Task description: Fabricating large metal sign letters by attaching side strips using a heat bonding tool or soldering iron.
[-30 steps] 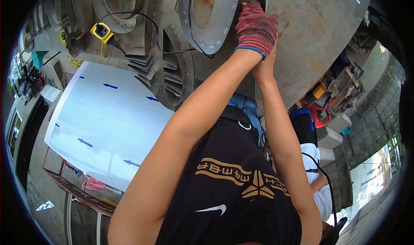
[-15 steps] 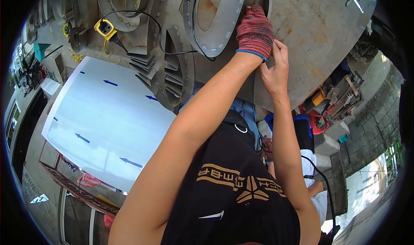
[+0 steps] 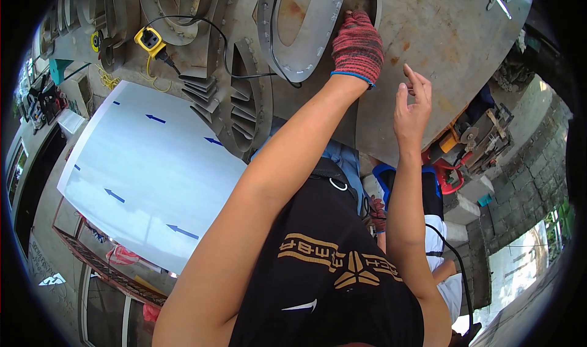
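At the right end of a grey, curved sheet-metal piece point(image 3: 307, 48) on a rust-stained steel table point(image 3: 449, 38), keeps to a red-and-black knit glove point(image 3: 354, 62) on the left hand point(image 3: 359, 44); cannot tell whether gripping. Holds the bare right hand point(image 3: 413, 114) loosely open nearby.

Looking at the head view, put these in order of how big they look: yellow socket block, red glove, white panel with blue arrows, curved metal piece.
1. White panel
2. Curved metal piece, going by its visible part
3. Red glove
4. Yellow socket block
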The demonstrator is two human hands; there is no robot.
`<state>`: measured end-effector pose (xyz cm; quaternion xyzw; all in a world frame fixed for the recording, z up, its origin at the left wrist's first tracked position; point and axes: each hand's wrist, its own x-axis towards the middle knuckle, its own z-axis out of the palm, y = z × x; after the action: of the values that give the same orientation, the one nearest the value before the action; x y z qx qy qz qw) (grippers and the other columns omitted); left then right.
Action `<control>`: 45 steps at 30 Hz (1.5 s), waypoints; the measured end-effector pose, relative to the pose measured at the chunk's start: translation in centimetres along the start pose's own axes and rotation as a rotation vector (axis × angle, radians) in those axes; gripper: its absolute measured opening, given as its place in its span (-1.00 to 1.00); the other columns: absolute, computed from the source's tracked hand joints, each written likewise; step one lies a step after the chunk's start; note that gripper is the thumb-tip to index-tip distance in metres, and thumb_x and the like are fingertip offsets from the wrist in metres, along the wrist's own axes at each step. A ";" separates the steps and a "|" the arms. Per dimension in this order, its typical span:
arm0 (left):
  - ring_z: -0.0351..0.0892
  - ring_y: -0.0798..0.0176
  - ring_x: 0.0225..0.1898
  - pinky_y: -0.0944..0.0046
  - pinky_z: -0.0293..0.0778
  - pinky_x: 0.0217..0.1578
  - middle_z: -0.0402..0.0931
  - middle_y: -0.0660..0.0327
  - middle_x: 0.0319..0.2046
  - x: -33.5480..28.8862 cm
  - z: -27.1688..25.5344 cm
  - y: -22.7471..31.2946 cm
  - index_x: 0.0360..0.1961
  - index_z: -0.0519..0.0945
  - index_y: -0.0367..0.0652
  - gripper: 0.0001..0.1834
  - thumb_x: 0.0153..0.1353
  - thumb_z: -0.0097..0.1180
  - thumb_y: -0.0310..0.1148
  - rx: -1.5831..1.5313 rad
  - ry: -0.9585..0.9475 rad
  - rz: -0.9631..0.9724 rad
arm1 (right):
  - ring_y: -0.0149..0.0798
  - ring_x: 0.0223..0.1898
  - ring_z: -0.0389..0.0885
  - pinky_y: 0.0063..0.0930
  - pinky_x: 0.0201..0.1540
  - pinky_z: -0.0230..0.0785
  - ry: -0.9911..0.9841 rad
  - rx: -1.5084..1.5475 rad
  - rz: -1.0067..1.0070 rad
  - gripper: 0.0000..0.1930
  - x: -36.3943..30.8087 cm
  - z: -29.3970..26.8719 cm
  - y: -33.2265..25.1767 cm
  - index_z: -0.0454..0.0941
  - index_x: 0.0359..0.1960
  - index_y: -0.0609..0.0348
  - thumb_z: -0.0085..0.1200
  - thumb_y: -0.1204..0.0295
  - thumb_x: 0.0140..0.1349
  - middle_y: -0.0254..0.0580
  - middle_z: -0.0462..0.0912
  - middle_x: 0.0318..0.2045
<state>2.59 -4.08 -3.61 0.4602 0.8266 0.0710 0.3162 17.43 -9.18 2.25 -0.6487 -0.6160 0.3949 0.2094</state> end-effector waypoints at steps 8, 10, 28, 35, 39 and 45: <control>0.66 -0.30 0.04 -0.11 0.62 0.00 0.43 -0.42 0.21 0.5 0.7 -0.5 0.23 0.34 -0.40 -0.44 0.31 0.15 -0.29 0.058 0.060 0.103 | -0.23 -0.06 0.63 -0.38 0.00 0.49 0.064 -0.033 0.028 -0.61 -0.7 -1.3 1.3 0.66 0.15 0.18 0.03 0.67 0.31 -0.11 0.61 -0.02; 0.68 -0.28 0.01 -0.10 0.63 -0.03 0.46 -0.42 0.18 0.1 0.1 0.2 0.22 0.35 -0.41 -0.44 0.31 0.15 -0.30 0.004 -0.007 0.034 | -0.23 -0.06 0.63 -0.38 0.00 0.49 0.093 -0.063 0.036 -0.60 -1.2 -2.0 2.2 0.66 0.14 0.19 0.03 0.68 0.30 -0.11 0.62 -0.03; 0.68 -0.26 0.01 -0.10 0.63 -0.01 0.52 -0.35 0.15 0.9 0.7 -0.8 0.14 0.42 -0.35 -0.52 0.37 0.08 -0.18 0.057 0.117 0.044 | -0.28 -0.34 0.62 -0.41 -0.18 0.50 0.213 -0.273 0.114 -0.83 3.4 -6.6 8.5 0.68 -0.17 0.28 0.28 0.45 0.27 -0.17 0.67 -0.32; 0.69 -0.30 -0.04 -0.14 0.63 -0.05 0.55 -0.31 0.11 0.5 0.0 0.0 0.11 0.42 -0.32 -0.55 0.37 0.09 -0.20 0.080 0.096 -0.004 | -0.03 -0.17 0.60 -0.17 -0.04 0.44 0.120 -0.309 0.111 -0.83 5.2 -5.9 8.5 0.66 -0.26 0.23 0.35 0.43 0.17 -0.10 0.67 -0.29; 0.67 -0.32 -0.01 -0.15 0.62 -0.01 0.53 -0.33 0.13 0.5 0.1 -0.2 0.12 0.41 -0.31 -0.56 0.37 0.10 -0.21 0.060 0.099 -0.012 | -0.03 -0.18 0.60 -0.17 -0.07 0.44 0.114 -0.279 0.120 -0.86 5.4 -5.8 8.6 0.67 -0.30 0.22 0.33 0.43 0.19 -0.11 0.65 -0.31; 0.65 -0.33 0.03 -0.16 0.60 0.03 0.51 -0.34 0.15 0.5 0.0 -0.3 0.12 0.41 -0.31 -0.55 0.36 0.10 -0.22 0.054 0.099 -0.009 | -0.06 -0.23 0.62 -0.17 -0.09 0.45 0.184 -0.183 0.232 -0.85 5.5 -4.6 7.7 0.71 -0.32 0.21 0.32 0.37 0.21 -0.11 0.65 -0.36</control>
<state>2.18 -3.84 -3.97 0.4606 0.8449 0.0700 0.2627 25.47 -4.02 -2.18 -0.7653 -0.5485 0.2976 0.1579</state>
